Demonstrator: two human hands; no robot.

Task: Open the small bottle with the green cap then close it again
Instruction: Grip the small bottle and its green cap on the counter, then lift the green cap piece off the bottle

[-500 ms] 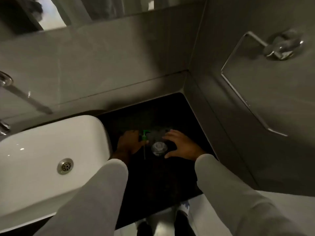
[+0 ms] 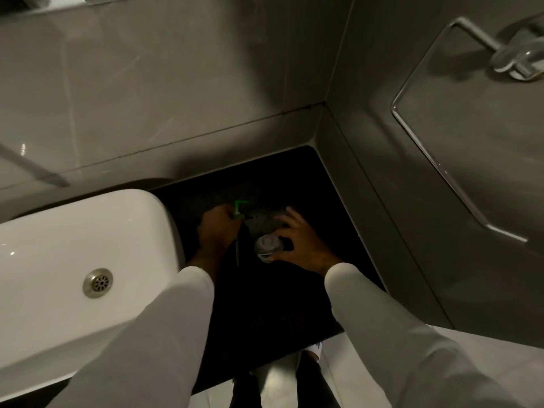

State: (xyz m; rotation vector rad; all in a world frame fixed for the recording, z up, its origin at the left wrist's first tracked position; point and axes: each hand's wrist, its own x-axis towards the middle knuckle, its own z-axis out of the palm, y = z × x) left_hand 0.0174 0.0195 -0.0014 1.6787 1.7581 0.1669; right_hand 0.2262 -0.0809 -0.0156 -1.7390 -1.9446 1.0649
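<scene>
The green pump cap [image 2: 239, 209] is off the small clear bottle [image 2: 268, 245]. The bottle stands open on the dark counter, just right of the cap.

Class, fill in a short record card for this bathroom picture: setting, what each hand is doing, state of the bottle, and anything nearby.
setting: dark counter beside a white sink
left hand: holds the green cap, a thin tube hanging below it
right hand: grips the small bottle
bottle state: open, cap off and held to its left
nearby: metal towel ring on the right wall
</scene>
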